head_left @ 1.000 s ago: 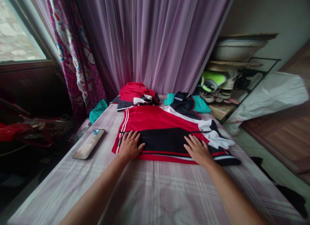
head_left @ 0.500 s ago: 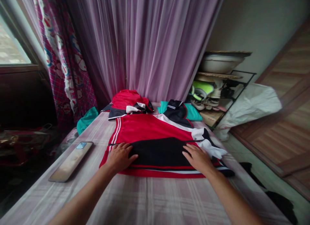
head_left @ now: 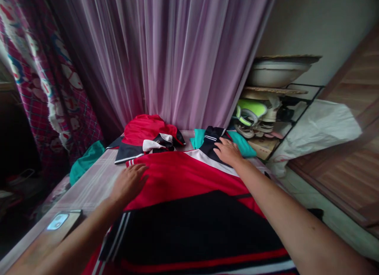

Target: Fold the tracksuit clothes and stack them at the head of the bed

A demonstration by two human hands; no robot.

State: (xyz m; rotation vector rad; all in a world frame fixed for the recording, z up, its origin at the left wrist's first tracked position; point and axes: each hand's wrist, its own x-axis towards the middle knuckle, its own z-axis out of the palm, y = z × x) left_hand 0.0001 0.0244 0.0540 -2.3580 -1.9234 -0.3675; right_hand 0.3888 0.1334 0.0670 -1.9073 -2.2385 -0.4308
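Note:
A red, black and white sports garment (head_left: 177, 176) lies spread and partly folded across the bed, its lower part running out of view. White double stripes mark its left side. My left hand (head_left: 130, 182) is over its upper left edge, fingers apart; whether they touch the cloth I cannot tell. Farther forward, my right hand (head_left: 228, 151) lies open at the dark striped part (head_left: 211, 142) of the garment, by its white band. A bunched red and dark garment (head_left: 148, 129) is heaped at the back left. Folded teal cloth (head_left: 244, 144) shows at the back right.
A phone (head_left: 66, 223) lies on the plaid sheet (head_left: 97, 184) at the left, partly behind my forearm. Teal cloth (head_left: 85, 160) hangs at the left edge. Purple curtains (head_left: 183, 61) close off the back. A shelf with a basin (head_left: 278, 72) and shoes stands right, beside a white sack (head_left: 322, 127).
Both hands have left the near black panel and reached forward, the right one farther to the dark striped part. The view has moved closer to the garment.

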